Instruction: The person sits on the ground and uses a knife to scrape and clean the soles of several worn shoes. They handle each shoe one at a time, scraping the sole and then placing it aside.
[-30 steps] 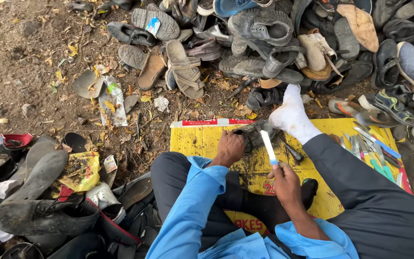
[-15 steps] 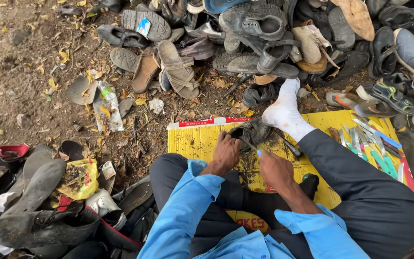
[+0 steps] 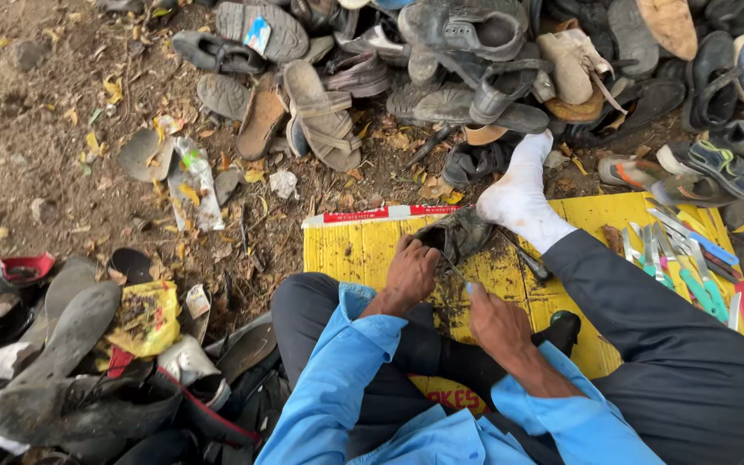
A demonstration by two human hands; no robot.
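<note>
Surroundings: heap of worn shoes and sandals (image 3: 475, 60) along the top edge, on bare dirt; second pile of dark shoes (image 3: 62, 379) at lower left, with a yellow wrapper (image 3: 144, 319) among them; crumpled plastic bag (image 3: 193, 181) on the ground; row of hand tools (image 3: 682, 258) with green and blue handles at the right edge of a yellow board (image 3: 355, 250); a white-socked foot (image 3: 518, 194) rests on the board just beside the work, its dark trouser leg running across the right side. Item in hand: 1 dark, dusty shoe (image 3: 458, 232) lying on the yellow board between the foot and the person's hands. Left hand (image 3: 411, 271): fingers curled onto the near edge of the shoe, gripping it, wrist bent down from a blue sleeve. Right hand (image 3: 497, 323): just short of the shoe, fingers closed around a small light-coloured tool (image 3: 468, 288) whose tip points at the shoe; knuckles up, forearm angled inward.
</note>
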